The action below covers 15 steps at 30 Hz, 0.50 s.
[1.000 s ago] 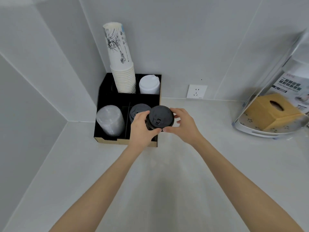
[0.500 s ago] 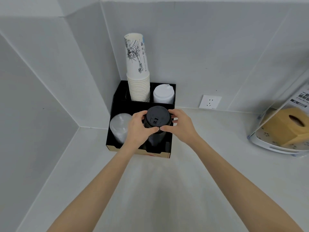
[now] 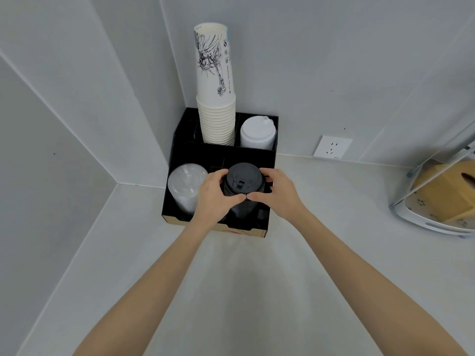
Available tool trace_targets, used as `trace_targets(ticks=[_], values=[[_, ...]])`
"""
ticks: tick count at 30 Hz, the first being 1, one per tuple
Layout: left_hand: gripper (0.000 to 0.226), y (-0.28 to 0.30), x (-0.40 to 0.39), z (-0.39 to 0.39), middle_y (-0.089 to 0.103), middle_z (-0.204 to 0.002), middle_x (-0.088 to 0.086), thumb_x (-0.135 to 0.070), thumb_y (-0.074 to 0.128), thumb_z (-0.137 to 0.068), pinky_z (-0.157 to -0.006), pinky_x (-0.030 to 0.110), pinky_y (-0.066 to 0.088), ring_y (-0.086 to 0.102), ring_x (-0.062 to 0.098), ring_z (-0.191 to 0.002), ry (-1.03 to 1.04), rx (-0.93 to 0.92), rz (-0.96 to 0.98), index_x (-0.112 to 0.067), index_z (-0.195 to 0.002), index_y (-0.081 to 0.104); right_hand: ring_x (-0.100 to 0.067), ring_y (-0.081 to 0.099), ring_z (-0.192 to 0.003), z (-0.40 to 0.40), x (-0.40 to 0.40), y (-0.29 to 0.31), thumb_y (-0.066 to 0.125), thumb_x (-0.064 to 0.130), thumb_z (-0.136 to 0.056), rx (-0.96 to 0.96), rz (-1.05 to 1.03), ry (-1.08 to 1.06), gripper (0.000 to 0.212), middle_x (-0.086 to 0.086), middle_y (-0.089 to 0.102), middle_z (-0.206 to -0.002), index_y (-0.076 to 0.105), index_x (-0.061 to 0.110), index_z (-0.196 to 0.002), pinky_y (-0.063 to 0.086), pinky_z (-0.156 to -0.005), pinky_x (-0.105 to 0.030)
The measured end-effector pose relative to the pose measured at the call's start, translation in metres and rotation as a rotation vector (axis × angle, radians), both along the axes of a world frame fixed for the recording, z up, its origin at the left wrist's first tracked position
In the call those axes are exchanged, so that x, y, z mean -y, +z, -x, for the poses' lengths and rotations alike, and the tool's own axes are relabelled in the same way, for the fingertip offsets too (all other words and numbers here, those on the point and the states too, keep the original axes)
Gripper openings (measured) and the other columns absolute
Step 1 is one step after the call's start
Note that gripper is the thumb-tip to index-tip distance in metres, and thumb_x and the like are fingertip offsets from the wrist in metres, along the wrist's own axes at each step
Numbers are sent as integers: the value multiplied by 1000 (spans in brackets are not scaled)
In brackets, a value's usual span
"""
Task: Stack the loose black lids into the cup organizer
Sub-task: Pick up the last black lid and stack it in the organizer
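Holding a stack of black lids [image 3: 243,187] between both hands, left hand [image 3: 215,195] on the left flank, right hand [image 3: 276,195] on the right, fingers [image 3: 231,200] curled narrow around the sides, thumb tips meeting at the near edge. Hanging over the front right compartment of the organizer [image 3: 180,155], lower lids already dipping inside; whether resting on the floor of it, cannot tell.

Likely light, thin plastic: fairly stiff at the rim, springy in the dome, smooth enough to slide. Nested only loosely, so apt to fan or tip if squeezed on one side. Best taken low and evenly around the sides, as now, keeping the column upright; no pressing on the top lid's sip tab.

Tight room. Compartment walls close on both flanks, divider to the left with clear lids [image 3: 186,187] just beside the left knuckles. Raised back tier behind, carrying paper cups [image 3: 217,119] standing tall and white lids [image 3: 257,136]; a knock to the cup tower could topple it. Wall corner hemming the left and rear. Open table [image 3: 334,201] to the right and toward the body, so the free exit for both hands runs up and back. Tissue box [image 3: 442,191] on its rack well apart at far right.
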<state>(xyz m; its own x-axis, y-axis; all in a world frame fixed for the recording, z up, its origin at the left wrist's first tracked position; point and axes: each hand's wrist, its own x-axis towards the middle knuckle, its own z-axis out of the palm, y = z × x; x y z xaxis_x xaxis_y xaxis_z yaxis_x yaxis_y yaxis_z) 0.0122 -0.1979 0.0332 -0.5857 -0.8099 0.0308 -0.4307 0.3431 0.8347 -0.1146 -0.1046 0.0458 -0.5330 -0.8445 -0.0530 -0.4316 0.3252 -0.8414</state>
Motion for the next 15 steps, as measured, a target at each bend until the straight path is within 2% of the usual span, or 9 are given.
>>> trace_targets(ticks=[2,10,15], values=[[67,-1,0,0,54,-125,11,-19,79,-63,-91,27,42,52,20,-112,-2,0,-13,-11,-122,47,-14,47,-106,0,-1,-1,77,16,-67,23,6,-2,63,-10,51,-125,48,14,-124,35,-88,-24],[68,-4,-3,-2,55,-123,12,-19,80,-61,-95,33,45,52,20,-111,12,2,-37,-12,-121,48,-20,51,-112,-1,-3,-4,78,16,-66,23,3,-3,65,-9,52,-126,48,15,-124,36,-88,-24],[67,-5,-5,-1,56,-122,12,-17,80,-61,-90,27,42,52,20,-111,12,8,-27,-12,-120,48,-12,48,-103,-1,-6,-6,77,14,-66,43,8,-2,64,-8,53,-126,48,15,-123,36,-86,-22]])
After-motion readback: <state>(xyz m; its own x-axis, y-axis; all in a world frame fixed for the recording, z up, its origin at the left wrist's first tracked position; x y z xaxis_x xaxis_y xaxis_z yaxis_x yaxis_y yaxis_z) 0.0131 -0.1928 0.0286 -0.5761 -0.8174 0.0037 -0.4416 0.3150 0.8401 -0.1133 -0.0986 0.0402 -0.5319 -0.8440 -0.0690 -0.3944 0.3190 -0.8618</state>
